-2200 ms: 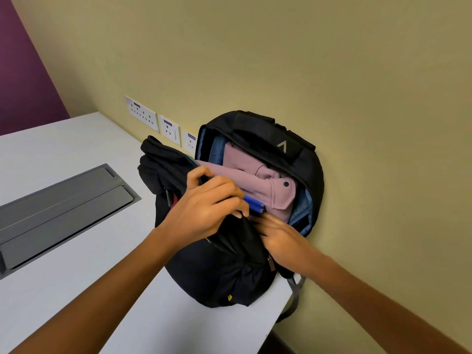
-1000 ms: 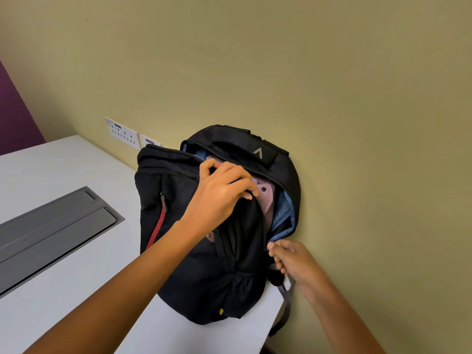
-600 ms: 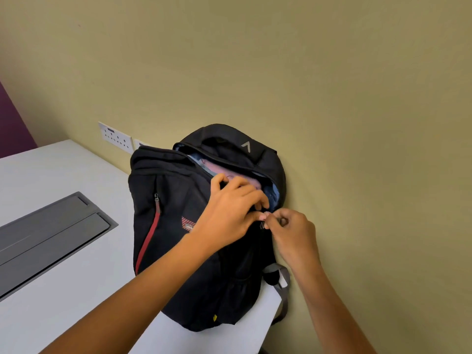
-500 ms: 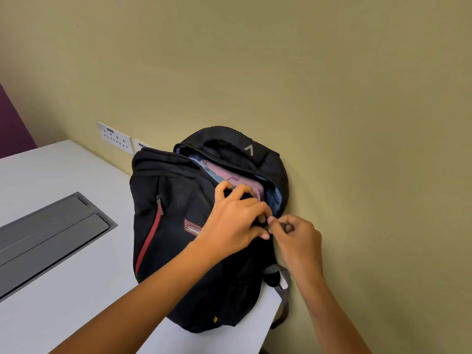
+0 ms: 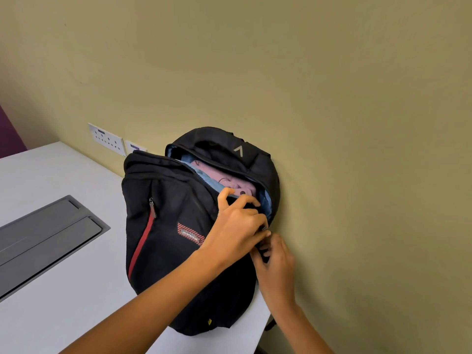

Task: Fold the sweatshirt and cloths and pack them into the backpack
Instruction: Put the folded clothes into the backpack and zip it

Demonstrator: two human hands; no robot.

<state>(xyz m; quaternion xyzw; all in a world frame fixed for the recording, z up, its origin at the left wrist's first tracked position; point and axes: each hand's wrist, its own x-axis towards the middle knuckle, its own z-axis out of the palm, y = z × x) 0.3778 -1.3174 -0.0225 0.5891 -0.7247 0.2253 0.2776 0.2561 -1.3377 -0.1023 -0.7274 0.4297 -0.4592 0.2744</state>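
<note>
A black backpack (image 5: 173,221) with a red stripe stands on the white table, leaning against the wall. Its main compartment gapes at the top, showing the pink sweatshirt (image 5: 231,181) and blue lining or cloth inside. My left hand (image 5: 237,226) grips the front edge of the opening on the bag's right side. Just below it, my right hand (image 5: 275,256) pinches something small and dark at the zip line, apparently the zipper pull. The fingertips of both hands meet there.
The yellow-green wall (image 5: 357,149) is directly behind and right of the bag. A grey cable hatch (image 5: 43,241) is set into the table (image 5: 63,315) at left. Wall sockets (image 5: 107,137) sit behind the bag. The table's right edge runs just beside the bag.
The bag's front flap has been pulled up, narrowing the opening over the pink sweatshirt. My right hand moved up the bag's right side, met my left hand, then slipped slightly lower.
</note>
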